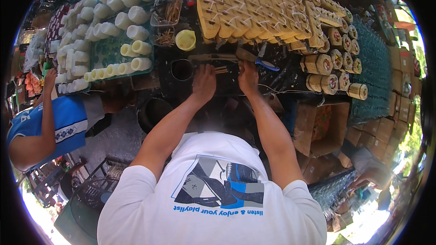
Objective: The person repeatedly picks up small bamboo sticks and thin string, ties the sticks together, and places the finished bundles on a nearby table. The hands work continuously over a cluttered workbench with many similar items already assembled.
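Observation:
Over the dark worktable, my left hand [205, 80] is closed around a few thin wooden sticks [221, 69], whose ends point toward my right hand. My right hand [248, 78] has its fingers pinched together; what they hold is too small to make out. Just beyond my right fingers lies a tool with a blue handle [267, 65]. A long, narrow tool [211, 57] lies across the table past both hands. Left of my left hand is a round dark container [182, 69]. A pale yellow cup [185, 40] sits farther back.
Rows of tan blocks [247, 11] tied with white string fill the back. Tied rolls [318, 64] are stacked at right. White cups [136, 32] cover a green tray [109, 54] at left, near a clear tub of sticks [169, 11]. A person in blue [50, 129] is left; a cardboard box [320, 127] is lower right.

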`<state>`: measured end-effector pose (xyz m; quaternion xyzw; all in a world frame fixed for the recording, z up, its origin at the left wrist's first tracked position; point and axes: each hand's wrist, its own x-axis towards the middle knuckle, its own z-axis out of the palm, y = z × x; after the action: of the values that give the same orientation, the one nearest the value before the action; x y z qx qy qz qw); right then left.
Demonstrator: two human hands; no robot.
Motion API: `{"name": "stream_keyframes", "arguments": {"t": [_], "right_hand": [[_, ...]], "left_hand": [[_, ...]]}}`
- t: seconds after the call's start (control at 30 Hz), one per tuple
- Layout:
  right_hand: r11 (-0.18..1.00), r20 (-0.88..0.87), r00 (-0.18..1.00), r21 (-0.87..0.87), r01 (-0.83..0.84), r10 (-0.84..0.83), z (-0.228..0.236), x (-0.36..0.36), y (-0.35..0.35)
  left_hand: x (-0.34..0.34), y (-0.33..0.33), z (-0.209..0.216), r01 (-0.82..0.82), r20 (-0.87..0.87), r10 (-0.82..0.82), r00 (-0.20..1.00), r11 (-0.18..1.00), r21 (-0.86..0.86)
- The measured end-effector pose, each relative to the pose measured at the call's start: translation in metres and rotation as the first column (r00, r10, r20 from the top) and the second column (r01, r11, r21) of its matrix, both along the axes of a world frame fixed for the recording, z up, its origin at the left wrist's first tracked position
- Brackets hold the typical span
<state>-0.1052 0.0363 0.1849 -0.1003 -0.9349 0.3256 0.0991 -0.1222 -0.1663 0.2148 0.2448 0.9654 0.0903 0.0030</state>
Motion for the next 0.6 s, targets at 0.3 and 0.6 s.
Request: {"name": "stream_keyframes", "arguments": {"t": [0.3,0.6], "right_hand": [[0.979,0.032,0.999,-0.195,0.05,-0.044,0.01,0.042,-0.026],[0.859,0.343,0.924,-0.407,0.31,-0.17,0.001,0.044,-0.037]], "left_hand": [[0.007,0.001,-0.022,0.148,-0.013,-0.15,0.989,0.983,-0.113],[-0.008,-0.005,-0.014,0.214,-0.004,-0.214,0.977,0.975,0.065]]}}
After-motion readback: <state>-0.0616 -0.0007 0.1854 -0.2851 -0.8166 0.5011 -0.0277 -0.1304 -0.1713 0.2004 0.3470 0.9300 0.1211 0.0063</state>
